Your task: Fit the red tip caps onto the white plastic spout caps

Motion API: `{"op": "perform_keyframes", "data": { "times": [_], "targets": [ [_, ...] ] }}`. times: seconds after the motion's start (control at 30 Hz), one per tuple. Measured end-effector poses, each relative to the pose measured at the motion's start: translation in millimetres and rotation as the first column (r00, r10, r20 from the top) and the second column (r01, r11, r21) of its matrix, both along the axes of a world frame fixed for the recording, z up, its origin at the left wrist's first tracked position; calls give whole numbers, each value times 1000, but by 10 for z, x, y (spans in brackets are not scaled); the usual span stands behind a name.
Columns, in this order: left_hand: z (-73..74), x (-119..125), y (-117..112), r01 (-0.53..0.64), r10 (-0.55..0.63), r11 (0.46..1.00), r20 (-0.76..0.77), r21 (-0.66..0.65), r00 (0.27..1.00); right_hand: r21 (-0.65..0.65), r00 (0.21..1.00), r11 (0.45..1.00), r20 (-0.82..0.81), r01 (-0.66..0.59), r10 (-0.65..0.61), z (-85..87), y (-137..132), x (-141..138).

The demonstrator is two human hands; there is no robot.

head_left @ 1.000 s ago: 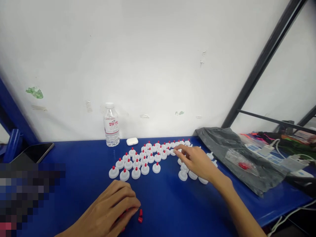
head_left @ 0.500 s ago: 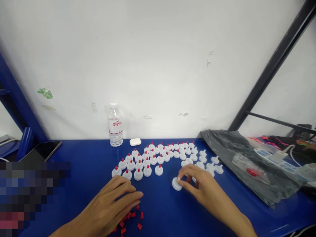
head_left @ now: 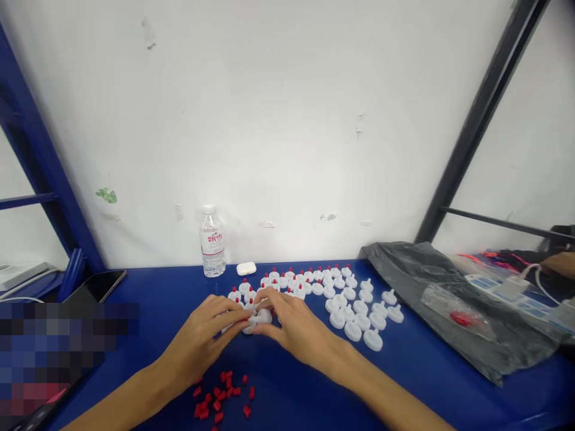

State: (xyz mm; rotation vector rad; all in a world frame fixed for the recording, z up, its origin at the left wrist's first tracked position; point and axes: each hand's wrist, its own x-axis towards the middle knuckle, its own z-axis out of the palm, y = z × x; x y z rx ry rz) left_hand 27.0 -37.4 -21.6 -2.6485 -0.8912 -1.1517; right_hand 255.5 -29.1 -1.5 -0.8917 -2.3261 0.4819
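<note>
Both my hands meet over the middle of the blue table (head_left: 422,371). My right hand (head_left: 294,323) pinches a white plastic cap (head_left: 262,318) between thumb and fingers. My left hand (head_left: 204,338) is closed with its fingertips against the same cap; what it holds is too small to see. Behind the hands stand several white caps with red tips (head_left: 287,280). To their right lie several plain white caps (head_left: 359,311). A loose pile of small red plugs (head_left: 220,398) lies near my left wrist.
A water bottle (head_left: 212,242) and a white earbud case (head_left: 246,268) stand by the wall. A dark plastic bag (head_left: 444,299) with a clear pouch lies at the right, beyond it power strips and cables (head_left: 516,287). A phone (head_left: 96,286) lies at the left.
My right hand carried a white cap from the right group toward the middle. My left hand lifted off the red plugs and came up to meet it. The camera tilted down a little.
</note>
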Motion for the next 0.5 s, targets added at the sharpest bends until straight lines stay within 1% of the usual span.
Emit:
{"op": "perform_keyframes", "data": {
  "times": [0.1, 0.2, 0.37, 0.5],
  "targets": [
    [-6, 79, 48, -19, 20, 999, -46, 27, 999, 46, 1000, 999, -14, 18, -17, -98, 26, 65],
    [-35, 122, 26, -23, 25, 998, -23, 57, 999, 106, 999, 994, 2, 33, -34, -128, 12, 136],
    [-79, 118, -84, -3, 1, 999, 39, 53, 999, 236, 997, 970, 65, -54, 40, -148, -28, 121],
    [-114, 116, -140, 21, -24, 999, 67, 41, 997, 286, 991, 953, 114, -98, 68, -159, -58, 84]
  ]
}}
